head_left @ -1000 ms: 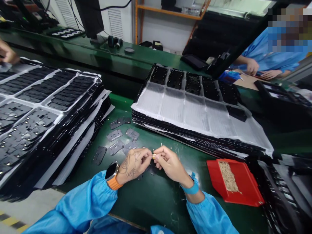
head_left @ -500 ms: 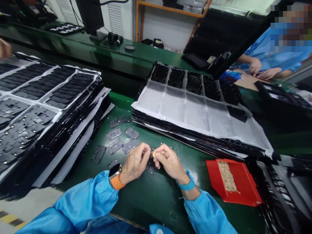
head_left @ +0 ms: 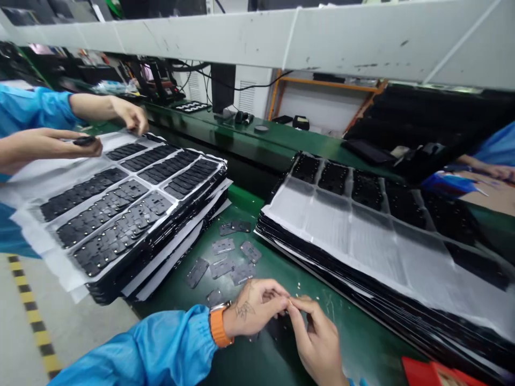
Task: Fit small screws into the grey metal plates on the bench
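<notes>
- grey plates [head_left: 242,274] lie loose on the green table [head_left: 350,332], just past the fingers of the left hand [head_left: 254,310] and out to their left.
- the left thumb and pointing finger are pinched together.
- the right hand [head_left: 317,338] has its thumb and finger tips together too, right by the left ones. i cannot tell what is between them.
- tiny pale bits [head_left: 298,286] lie just past the right fingers.
- one tray stack [head_left: 153,242] is well to the left of the fingers.
- past the right fingers is another stack [head_left: 306,249], with white sheet on top.
</notes>
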`<state>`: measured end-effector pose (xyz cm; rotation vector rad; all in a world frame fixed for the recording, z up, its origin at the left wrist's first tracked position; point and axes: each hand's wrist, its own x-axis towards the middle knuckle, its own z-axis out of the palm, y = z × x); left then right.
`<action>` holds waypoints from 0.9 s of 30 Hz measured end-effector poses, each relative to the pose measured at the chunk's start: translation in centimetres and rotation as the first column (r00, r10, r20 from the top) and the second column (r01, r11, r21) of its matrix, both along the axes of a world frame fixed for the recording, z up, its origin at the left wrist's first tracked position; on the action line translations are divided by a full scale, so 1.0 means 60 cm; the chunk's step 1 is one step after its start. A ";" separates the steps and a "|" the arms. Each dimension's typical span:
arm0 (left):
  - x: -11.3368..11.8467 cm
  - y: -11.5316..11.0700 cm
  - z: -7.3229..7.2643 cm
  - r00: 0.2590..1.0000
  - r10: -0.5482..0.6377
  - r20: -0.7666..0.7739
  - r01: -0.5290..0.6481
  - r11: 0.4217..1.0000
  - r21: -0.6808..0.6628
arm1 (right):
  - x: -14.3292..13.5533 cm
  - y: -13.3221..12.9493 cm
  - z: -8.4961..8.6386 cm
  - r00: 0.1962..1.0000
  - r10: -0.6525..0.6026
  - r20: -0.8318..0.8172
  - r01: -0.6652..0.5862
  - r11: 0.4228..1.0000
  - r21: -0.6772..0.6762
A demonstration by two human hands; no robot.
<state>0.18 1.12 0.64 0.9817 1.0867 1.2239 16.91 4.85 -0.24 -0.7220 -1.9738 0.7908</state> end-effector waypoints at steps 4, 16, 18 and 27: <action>0.004 0.003 -0.002 0.998 -0.031 0.060 0.034 0.999 -0.036 | -0.003 0.001 0.004 1.000 0.005 0.027 -0.004 0.999 -0.042; 0.001 -0.009 0.011 0.941 0.038 -0.337 -0.049 0.999 -0.024 | -0.002 0.003 0.010 0.992 0.125 -0.014 -0.117 0.872 -0.476; -0.005 -0.006 0.011 0.912 0.036 -0.410 -0.041 0.999 -0.004 | -0.002 0.006 0.011 0.986 0.144 -0.078 -0.163 0.799 -0.579; -0.010 -0.010 0.016 0.664 0.320 -0.676 0.128 0.842 0.525 | -0.004 0.020 0.008 0.971 0.072 -0.228 -0.218 0.656 -0.722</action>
